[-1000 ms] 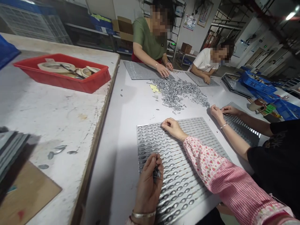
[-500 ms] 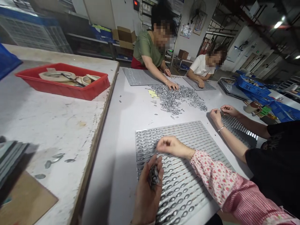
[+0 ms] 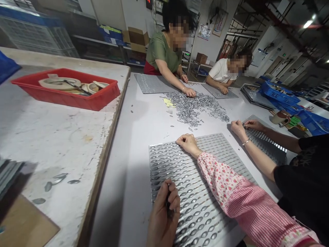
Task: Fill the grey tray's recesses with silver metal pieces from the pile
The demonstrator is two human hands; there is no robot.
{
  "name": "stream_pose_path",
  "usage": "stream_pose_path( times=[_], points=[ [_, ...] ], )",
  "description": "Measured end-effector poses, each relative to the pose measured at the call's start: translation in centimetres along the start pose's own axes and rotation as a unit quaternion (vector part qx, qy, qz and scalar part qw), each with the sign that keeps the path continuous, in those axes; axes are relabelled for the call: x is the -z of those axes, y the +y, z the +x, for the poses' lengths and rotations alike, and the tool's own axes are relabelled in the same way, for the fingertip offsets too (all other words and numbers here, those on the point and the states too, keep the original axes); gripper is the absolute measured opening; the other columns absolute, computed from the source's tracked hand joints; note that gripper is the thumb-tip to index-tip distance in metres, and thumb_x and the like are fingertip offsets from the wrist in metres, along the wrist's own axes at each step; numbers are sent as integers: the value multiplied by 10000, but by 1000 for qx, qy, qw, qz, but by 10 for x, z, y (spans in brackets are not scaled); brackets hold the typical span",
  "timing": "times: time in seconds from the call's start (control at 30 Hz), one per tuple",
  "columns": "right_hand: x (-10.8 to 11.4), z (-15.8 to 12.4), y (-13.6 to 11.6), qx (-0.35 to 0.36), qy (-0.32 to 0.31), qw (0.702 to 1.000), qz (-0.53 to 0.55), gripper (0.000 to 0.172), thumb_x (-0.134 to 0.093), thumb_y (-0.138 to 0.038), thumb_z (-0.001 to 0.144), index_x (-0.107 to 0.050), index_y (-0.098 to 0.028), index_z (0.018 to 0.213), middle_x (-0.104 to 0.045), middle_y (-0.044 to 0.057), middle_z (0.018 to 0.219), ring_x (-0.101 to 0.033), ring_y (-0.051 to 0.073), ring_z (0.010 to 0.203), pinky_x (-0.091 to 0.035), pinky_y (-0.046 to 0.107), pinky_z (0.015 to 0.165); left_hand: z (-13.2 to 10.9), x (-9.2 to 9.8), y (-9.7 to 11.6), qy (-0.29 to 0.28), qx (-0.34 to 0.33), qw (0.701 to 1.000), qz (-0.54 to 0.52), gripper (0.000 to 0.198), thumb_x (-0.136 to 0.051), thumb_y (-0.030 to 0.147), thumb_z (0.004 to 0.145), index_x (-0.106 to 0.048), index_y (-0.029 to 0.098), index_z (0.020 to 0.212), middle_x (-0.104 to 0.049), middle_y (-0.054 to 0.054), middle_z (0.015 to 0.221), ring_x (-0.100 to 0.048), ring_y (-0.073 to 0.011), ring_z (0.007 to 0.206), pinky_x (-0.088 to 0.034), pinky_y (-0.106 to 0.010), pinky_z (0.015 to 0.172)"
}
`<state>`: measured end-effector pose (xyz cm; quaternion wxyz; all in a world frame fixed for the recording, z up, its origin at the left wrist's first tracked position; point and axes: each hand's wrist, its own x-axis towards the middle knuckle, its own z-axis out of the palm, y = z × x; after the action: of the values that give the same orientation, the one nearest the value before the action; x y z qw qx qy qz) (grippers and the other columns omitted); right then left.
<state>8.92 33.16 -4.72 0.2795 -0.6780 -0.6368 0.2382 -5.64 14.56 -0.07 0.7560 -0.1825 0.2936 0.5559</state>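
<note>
My left hand (image 3: 166, 214) is curled closed around a bunch of small grey leaf-shaped pieces (image 3: 169, 202); the fingers cover most of them. It hovers over the lower left of a flat panel (image 3: 195, 185) lined with rows of shiny leaf-shaped pieces. At the panel's far edge, my right hand (image 3: 189, 144) has its thumb and fingers pinched together and touching the surface. Whatever is between those fingertips is too small to make out. A strawberry-patterned sleeve covers my right forearm.
Beyond the panel lies a heap of loose leaf-shaped pieces (image 3: 189, 113) with a yellow paper (image 3: 168, 102). A co-worker's hands (image 3: 239, 128) work at another panel on the right; two more people sit opposite. A red tray (image 3: 69, 97) with tape rolls stands on the left table.
My right hand has moved away from my left hand to the panel's far edge. My left hand has closed from a cupped, open palm around the leaf-shaped pieces.
</note>
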Motion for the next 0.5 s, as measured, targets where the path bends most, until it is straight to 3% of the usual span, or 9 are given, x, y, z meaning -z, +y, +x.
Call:
stream_pose_path(
  times=[0.23,0.4,0.5],
  points=[
    [-5,0,0,11,5,997,-82,135,-648,-347,788,-678,-217,768,-641,39,940,-468,224,982,-317,335,835,0,1,1,-4,0,1000,7,145,-484,79,905,-597,153,851,-457,17,726,-383,-24,477,-353,-104,373],
    [-3,-2,6,34,35,999,-9,146,-634,-345,813,-656,-204,783,-639,27,910,-489,200,942,-330,327,865,1,-1,2,-6,13,999,-41,229,-392,87,949,-570,149,818,-476,14,719,-400,-16,469,-350,-94,369],
    [11,-19,12,77,57,995,35,133,-582,-294,860,-634,-186,800,-638,28,879,-508,178,907,-355,308,879,1,-2,5,-6,20,997,-74,272,-336,104,971,-574,150,848,-500,9,709,-445,-23,496,-387,-99,405]
  ],
)
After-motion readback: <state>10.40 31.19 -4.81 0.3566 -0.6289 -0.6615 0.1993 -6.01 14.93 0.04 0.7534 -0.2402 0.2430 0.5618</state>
